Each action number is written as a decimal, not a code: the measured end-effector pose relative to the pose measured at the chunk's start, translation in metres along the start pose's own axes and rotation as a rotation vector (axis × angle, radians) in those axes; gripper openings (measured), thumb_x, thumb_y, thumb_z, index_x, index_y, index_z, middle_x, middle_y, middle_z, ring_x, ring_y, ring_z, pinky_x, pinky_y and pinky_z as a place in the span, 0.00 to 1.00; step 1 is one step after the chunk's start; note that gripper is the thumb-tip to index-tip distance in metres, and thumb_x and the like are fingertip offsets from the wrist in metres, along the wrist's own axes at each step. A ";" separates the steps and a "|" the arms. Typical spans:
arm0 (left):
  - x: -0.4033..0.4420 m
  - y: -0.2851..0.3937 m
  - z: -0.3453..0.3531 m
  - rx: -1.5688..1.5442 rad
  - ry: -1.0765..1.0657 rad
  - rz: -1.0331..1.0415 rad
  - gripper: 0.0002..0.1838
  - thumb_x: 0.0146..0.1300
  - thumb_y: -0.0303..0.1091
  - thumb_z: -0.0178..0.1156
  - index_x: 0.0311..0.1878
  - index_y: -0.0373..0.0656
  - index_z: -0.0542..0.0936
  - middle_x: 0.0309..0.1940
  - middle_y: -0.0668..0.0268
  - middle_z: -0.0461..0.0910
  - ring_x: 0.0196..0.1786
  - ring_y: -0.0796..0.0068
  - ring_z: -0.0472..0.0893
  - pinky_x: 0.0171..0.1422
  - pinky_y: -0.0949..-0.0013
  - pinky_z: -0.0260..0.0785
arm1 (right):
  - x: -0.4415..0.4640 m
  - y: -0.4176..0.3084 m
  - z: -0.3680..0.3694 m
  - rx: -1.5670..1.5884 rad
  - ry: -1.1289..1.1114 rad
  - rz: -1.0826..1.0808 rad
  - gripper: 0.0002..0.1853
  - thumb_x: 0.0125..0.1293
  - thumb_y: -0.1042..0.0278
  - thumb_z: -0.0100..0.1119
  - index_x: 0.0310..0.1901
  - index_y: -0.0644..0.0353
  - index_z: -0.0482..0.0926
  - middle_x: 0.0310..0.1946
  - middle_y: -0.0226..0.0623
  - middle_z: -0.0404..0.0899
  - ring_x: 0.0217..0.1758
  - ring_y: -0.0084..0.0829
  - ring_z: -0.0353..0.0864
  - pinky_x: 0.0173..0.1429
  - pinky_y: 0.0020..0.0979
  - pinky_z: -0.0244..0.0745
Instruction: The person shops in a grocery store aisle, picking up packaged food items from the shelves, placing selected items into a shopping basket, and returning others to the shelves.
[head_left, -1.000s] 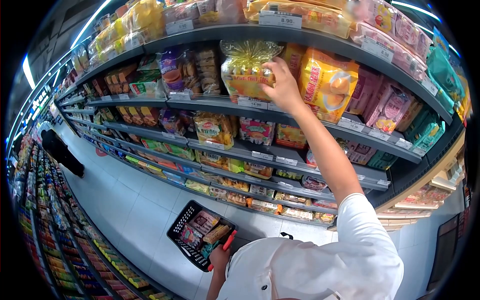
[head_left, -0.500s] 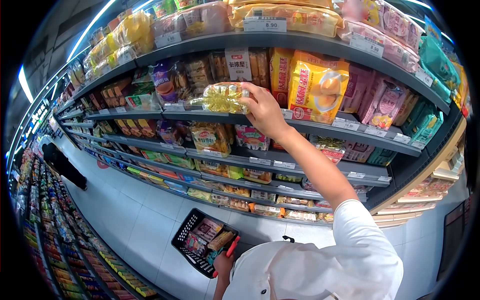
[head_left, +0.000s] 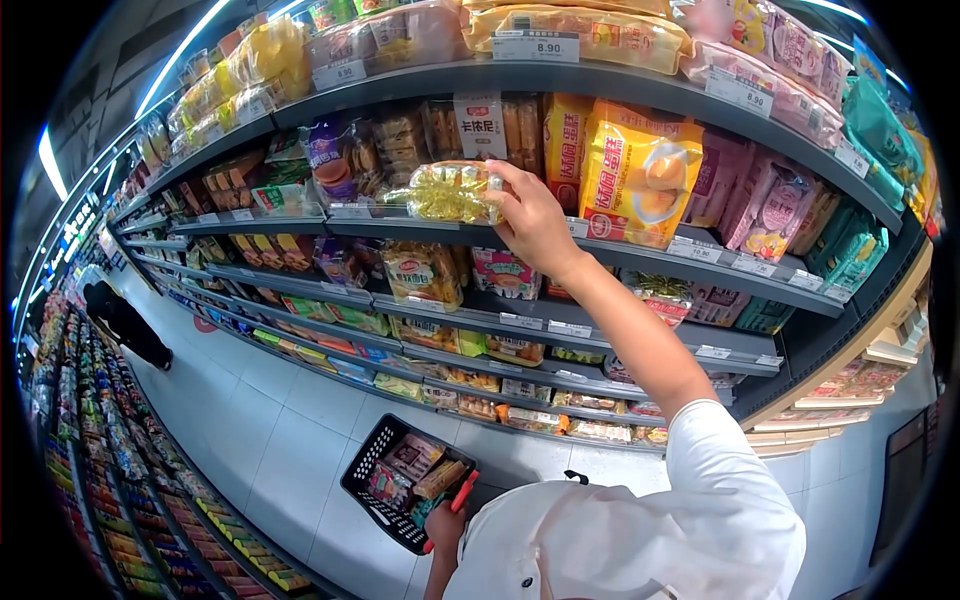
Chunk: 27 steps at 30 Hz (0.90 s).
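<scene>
My right hand (head_left: 527, 212) is closed on the right end of a clear bag of bread (head_left: 452, 191) with gold tinsel-like trim. The bag is at the front edge of a grey shelf (head_left: 400, 232); whether it rests there I cannot tell. Behind it stand brown snack packs with a white label (head_left: 478, 125), and a purple bag (head_left: 335, 160) is to the left. Right of the hand a yellow cake bag (head_left: 640, 175) stands upright. Low down, my left hand (head_left: 444, 520) grips the red handle of a black shopping basket (head_left: 372, 440) that holds several packaged snacks.
Price tags (head_left: 692, 249) line the shelf edges, and more shelves of packaged bread run below. Another tall snack rack (head_left: 130, 480) borders the aisle on the left. A person in dark clothes (head_left: 125, 325) stands farther down the tiled floor (head_left: 270, 430).
The view has shifted very slightly. My right hand still holds the bag of bread in nearly the same place, and my left hand stays on the basket handle.
</scene>
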<state>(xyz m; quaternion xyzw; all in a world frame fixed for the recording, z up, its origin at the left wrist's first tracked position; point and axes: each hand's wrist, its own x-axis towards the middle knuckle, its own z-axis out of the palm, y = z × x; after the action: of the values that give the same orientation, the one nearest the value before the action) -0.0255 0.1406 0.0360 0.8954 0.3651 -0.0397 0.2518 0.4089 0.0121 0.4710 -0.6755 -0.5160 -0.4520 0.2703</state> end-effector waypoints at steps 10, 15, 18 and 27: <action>-0.001 0.000 -0.002 -0.009 0.000 0.002 0.20 0.63 0.56 0.67 0.38 0.47 0.89 0.32 0.53 0.87 0.38 0.47 0.87 0.43 0.49 0.78 | 0.004 0.005 -0.001 0.056 0.023 0.098 0.25 0.50 0.82 0.72 0.51 0.58 0.77 0.69 0.44 0.71 0.65 0.50 0.78 0.62 0.43 0.81; 0.001 -0.003 0.002 -0.007 -0.004 -0.002 0.20 0.63 0.56 0.67 0.38 0.47 0.89 0.32 0.53 0.87 0.38 0.47 0.87 0.43 0.49 0.79 | 0.020 0.035 0.006 0.184 0.128 0.337 0.23 0.59 0.73 0.71 0.57 0.61 0.79 0.67 0.50 0.75 0.62 0.50 0.81 0.59 0.40 0.79; 0.000 -0.001 0.000 0.006 -0.002 0.010 0.19 0.63 0.55 0.67 0.38 0.47 0.88 0.32 0.53 0.87 0.38 0.47 0.87 0.43 0.50 0.79 | 0.031 0.048 0.007 0.260 0.079 0.503 0.24 0.62 0.67 0.70 0.59 0.64 0.78 0.55 0.54 0.79 0.57 0.54 0.81 0.62 0.46 0.75; -0.001 0.001 -0.004 0.005 -0.003 0.024 0.19 0.62 0.53 0.67 0.38 0.46 0.88 0.32 0.53 0.87 0.38 0.48 0.87 0.43 0.49 0.79 | 0.039 0.057 0.024 -0.173 0.088 0.441 0.26 0.65 0.63 0.67 0.64 0.60 0.76 0.48 0.55 0.83 0.49 0.56 0.83 0.55 0.50 0.78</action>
<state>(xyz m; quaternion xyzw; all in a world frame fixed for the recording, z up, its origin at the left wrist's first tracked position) -0.0259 0.1411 0.0408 0.9002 0.3539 -0.0392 0.2505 0.4730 0.0314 0.5006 -0.7721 -0.3030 -0.4535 0.3261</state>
